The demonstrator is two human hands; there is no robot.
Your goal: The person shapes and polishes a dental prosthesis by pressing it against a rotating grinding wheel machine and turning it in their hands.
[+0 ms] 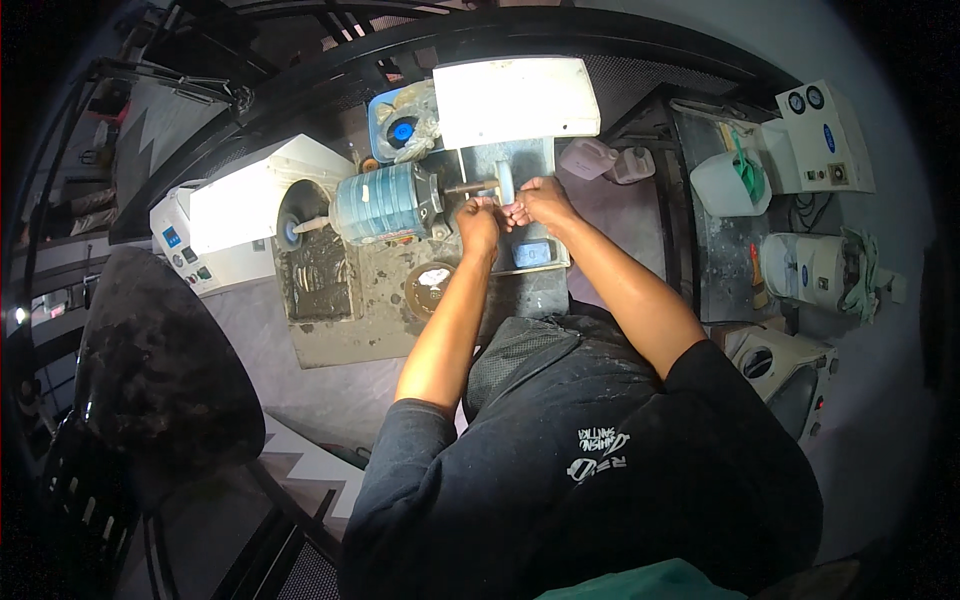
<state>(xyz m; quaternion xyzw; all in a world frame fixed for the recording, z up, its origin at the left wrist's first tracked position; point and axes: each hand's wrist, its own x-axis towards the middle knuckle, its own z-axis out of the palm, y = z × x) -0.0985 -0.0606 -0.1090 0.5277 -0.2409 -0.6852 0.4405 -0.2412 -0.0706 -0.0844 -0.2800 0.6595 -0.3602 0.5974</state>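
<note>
Stained workshop counter (385, 300), blue motor (385, 202) on it, pale wheel (505, 180) on the motor's right shaft (468, 187), left hand (478, 222) and right hand (546, 202) close together at the wheel's near side, fingers (516, 212) curled, cannot tell whether gripping anything, blue block (532, 253) nearer in a tray (535, 152)

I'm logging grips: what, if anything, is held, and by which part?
Cannot be told: left hand and right hand nearly meet beside the pale wheel, too small to read.
</note>
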